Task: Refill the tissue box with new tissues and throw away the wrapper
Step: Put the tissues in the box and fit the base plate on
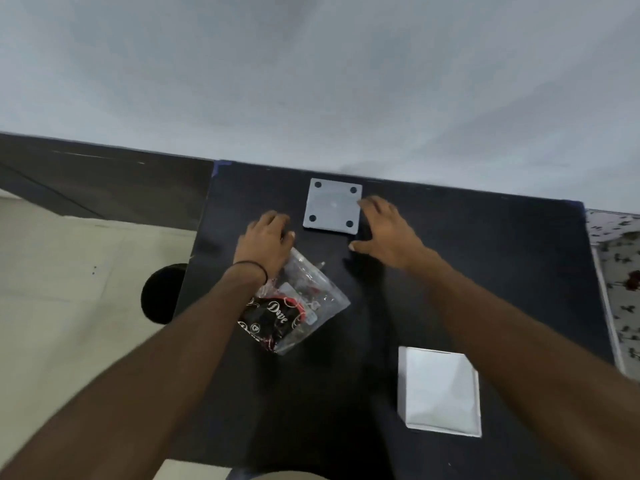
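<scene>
Left hand [268,237] hovering loosely curled, empty, beside grey square tissue box [332,206] lying base-up; right hand [384,228] spreading toward box's other side, likely for lifting. Empty clear plastic wrapper [294,306] lying under left wrist; white tissue stack [440,391] waiting near table edge.

The only legible writing is the brand name "Dove", in white script letters on the black and red printed part of the clear plastic wrapper [294,306] lying on the table [485,271]. A second run of the same script sits lower on the wrapper's edge, cut off and too curled to read in full. A small white label on the wrapper is too blurred to make out. No other text, number or sign can be read.
</scene>
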